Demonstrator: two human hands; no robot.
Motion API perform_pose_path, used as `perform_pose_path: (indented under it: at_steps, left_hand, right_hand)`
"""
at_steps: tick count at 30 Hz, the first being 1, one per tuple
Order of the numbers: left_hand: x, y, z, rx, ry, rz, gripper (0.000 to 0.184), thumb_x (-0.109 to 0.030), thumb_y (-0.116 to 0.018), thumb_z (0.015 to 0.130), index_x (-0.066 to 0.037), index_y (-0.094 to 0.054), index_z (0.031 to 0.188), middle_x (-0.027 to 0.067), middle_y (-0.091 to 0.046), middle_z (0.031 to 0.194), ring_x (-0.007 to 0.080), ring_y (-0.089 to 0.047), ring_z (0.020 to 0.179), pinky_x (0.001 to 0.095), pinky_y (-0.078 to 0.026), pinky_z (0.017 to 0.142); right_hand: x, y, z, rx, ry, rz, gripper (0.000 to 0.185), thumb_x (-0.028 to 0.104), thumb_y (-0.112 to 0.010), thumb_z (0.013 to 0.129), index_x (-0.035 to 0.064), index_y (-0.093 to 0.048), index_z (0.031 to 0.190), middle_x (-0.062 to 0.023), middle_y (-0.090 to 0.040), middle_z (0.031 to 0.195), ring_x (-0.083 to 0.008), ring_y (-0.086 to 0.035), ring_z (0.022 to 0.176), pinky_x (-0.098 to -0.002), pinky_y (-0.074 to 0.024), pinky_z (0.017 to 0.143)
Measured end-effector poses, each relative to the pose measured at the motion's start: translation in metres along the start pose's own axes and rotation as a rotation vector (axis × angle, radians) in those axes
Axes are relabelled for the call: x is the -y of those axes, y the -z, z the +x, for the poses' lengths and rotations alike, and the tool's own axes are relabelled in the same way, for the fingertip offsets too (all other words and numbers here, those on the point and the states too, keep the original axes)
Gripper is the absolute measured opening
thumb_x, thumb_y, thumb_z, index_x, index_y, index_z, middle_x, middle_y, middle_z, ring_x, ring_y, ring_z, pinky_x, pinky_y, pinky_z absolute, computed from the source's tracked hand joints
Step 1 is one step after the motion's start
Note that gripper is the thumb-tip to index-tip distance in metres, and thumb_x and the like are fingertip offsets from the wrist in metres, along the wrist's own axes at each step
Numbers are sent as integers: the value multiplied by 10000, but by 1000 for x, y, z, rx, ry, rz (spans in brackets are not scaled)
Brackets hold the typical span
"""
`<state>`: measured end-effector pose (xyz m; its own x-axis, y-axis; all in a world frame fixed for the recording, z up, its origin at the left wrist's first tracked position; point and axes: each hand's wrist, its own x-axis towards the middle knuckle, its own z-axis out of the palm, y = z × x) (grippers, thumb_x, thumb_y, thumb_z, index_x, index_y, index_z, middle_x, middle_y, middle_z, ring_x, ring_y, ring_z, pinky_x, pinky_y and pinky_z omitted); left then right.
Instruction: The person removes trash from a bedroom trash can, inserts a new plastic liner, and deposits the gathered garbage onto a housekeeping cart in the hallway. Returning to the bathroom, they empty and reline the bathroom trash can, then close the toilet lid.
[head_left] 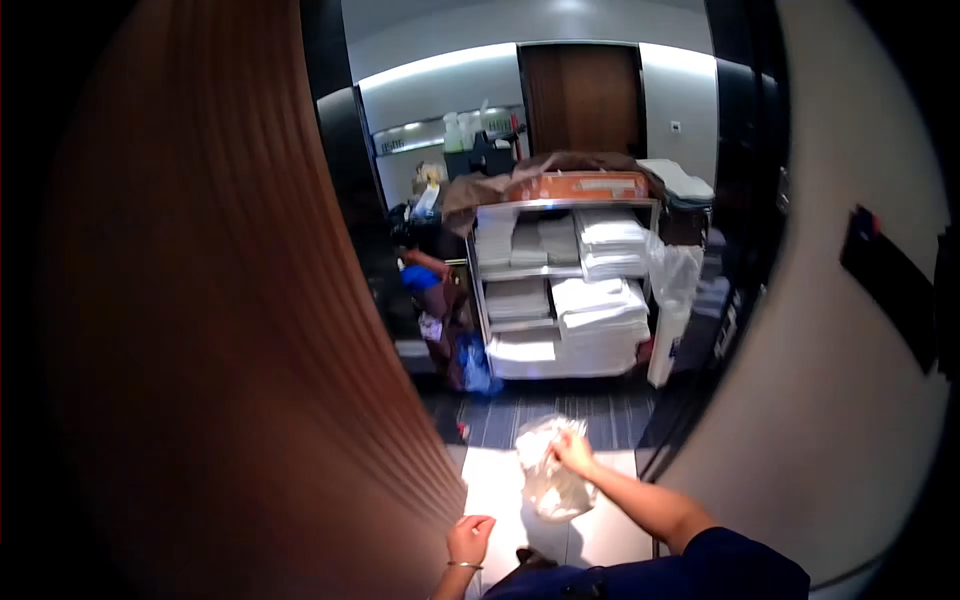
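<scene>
My right hand (573, 453) is closed on the top of a clear plastic bag (556, 492), which hangs over the pale tiled floor (610, 535). Something whitish shows through the bag, too bright to make out. Lower and to the left, my left hand (468, 540) has its fingers curled together, and I see nothing in it. It is near the ribbed wooden panel (330, 330), with a thin bracelet (465, 565) around the wrist.
Beyond the doorway stands a housekeeping cart (520, 271) stacked with folded white linen (603, 308). A clear plastic bag (672, 290) hangs on its right side. Bottles (458, 130) stand behind, and a blue bag (475, 362) sits at lower left. A pale wall (850, 400) rises on my right.
</scene>
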<state>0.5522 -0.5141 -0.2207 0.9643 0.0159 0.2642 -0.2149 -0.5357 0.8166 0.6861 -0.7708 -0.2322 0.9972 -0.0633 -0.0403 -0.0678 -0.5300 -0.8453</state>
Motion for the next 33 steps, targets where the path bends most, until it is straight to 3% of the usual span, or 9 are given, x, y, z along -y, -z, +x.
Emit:
perform_pose_path:
  at_steps: [2,6,12,14,16,18,23,30,33]
  left_hand:
    - [-14,-39,95,156,0,132,444,-310,-650,692,-50,-552,1039,137,-609,812,299,-582,722,369,-455,634]
    - [-13,-99,255,134,-6,176,680,-235,-602,720,-55,-263,1281,225,-577,914,376,-559,846,421,-451,713]
    - [-6,-113,438,-381,-87,-20,690,-168,-576,743,-70,-198,1311,193,-589,930,337,-578,839,387,-452,723]
    - [18,-121,500,-503,-152,125,541,-158,-550,769,-46,-337,1253,146,-588,969,274,-567,889,346,-445,755]
    - [57,-128,556,-522,-190,-104,355,-146,-522,785,-28,-474,1116,117,-594,956,236,-563,893,334,-445,749]
    - [-12,-95,593,-629,-73,-1,161,-69,-472,771,-25,-549,905,134,-600,858,271,-579,827,366,-444,715]
    - [-13,-14,728,-1012,-80,317,162,-51,-439,774,-30,-547,894,212,-572,824,391,-540,778,434,-418,663]
    - [-58,89,880,-1268,47,475,150,-104,-441,804,-23,-518,904,205,-567,836,391,-536,784,444,-410,659]
    - [-44,112,929,-1331,-110,528,178,-107,-440,814,-23,-518,949,195,-568,856,381,-536,799,434,-410,673]
  right_hand:
    - [-11,-24,66,5,68,235,149,155,-533,782,7,-533,803,-104,-627,746,-144,-591,606,-289,-474,554]
    - [94,-3,146,15,288,-23,256,262,-522,768,6,-540,784,-132,-596,697,-247,-595,664,-344,-454,614]
    - [178,0,317,109,838,-114,195,203,-483,757,10,-491,730,-174,-534,736,-353,-531,716,-414,-427,616]
    - [202,5,365,125,1053,17,150,160,-498,739,12,-513,756,-158,-534,749,-347,-533,728,-413,-430,622]
    - [216,6,417,187,1189,-19,122,121,-522,706,22,-529,776,-144,-518,786,-333,-520,790,-405,-434,665]
    - [243,24,468,268,1308,-114,142,147,-543,717,36,-549,805,-137,-525,842,-318,-499,851,-383,-413,740]
    - [292,73,601,311,1357,-158,287,137,-578,704,38,-538,969,-111,-513,1030,-296,-464,979,-367,-380,847]
    - [334,137,743,162,1316,-318,121,161,-528,730,65,-580,782,-126,-553,819,-323,-532,810,-404,-438,692]
    - [366,124,780,147,1283,-466,117,153,-523,727,68,-589,772,-131,-575,785,-325,-553,775,-411,-444,662]
